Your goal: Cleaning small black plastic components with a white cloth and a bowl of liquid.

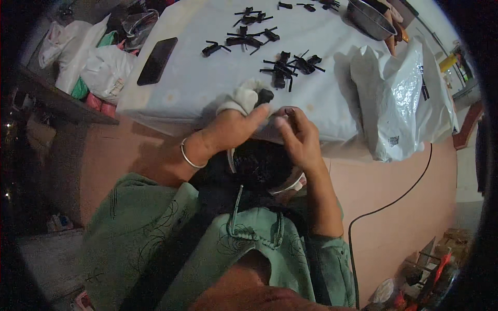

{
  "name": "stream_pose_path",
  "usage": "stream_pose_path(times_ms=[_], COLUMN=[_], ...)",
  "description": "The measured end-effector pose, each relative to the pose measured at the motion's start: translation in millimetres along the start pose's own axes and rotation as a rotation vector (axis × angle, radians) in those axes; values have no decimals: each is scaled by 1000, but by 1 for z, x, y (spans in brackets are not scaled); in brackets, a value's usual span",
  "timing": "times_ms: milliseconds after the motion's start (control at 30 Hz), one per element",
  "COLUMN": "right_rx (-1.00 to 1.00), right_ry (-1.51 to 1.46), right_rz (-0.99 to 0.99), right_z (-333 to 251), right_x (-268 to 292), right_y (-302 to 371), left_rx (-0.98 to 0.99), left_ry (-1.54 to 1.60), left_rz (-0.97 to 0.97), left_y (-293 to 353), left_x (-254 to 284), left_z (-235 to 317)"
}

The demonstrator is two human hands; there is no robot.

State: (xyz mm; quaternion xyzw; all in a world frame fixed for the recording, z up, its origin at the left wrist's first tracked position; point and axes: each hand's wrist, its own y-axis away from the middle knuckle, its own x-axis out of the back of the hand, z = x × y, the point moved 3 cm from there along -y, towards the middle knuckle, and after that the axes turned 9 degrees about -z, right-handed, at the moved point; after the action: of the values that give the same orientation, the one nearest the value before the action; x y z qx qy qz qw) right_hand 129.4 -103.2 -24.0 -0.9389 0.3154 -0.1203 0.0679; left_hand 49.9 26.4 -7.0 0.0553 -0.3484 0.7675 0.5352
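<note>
At the near edge of the white-covered table my left hand is closed, with white cloth over its fingers. A small black plastic piece sticks up from its grip. Just to the right, my right hand has its thumb and fingers bent toward each other, close to the left fingertips; whatever is between them is too small to make out. Below both hands a round container filled with dark things is at my lap. Beyond them lie several similar black pieces with thin prongs.
A dark phone lies on the table's left part. To the right stand a crumpled white plastic bag and, farther back, a metal bowl. Bundled bags fill a shelf at the left. A black cable runs down at the right.
</note>
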Motion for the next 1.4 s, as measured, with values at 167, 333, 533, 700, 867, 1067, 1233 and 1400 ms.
stream_pose_path(times_ms=[167, 333, 533, 700, 867, 1067, 1233, 1400], right_rx=[18, 146, 18, 77, 36, 55, 23, 11], right_ry=[83, 55, -85, 207, 137, 80, 111, 97], right_rz=[-162, -104, -94, -149, -125, -201, -51, -100], right_z=[15, 0, 4, 3, 15, 8, 0, 7], right_x=[11, 7, 8, 6, -4, 11, 22, 16], right_y=[2, 2, 1, 2, 2, 1, -1, -2], left_rx=[443, 282, 318, 380, 100, 170, -50, 17], left_ry=[450, 280, 289, 243, -86, -281, -448, -698], left_rz=[-115, -208, -365, -301, -249, -537, -268, -408], left_y=[1, 7, 3, 4, 8, -12, -41, -90], left_x=[-2, -14, -16, -16, -21, 4, 14, -3], left_z=[7, 9, 18, 16, 20, 42, 10, -30])
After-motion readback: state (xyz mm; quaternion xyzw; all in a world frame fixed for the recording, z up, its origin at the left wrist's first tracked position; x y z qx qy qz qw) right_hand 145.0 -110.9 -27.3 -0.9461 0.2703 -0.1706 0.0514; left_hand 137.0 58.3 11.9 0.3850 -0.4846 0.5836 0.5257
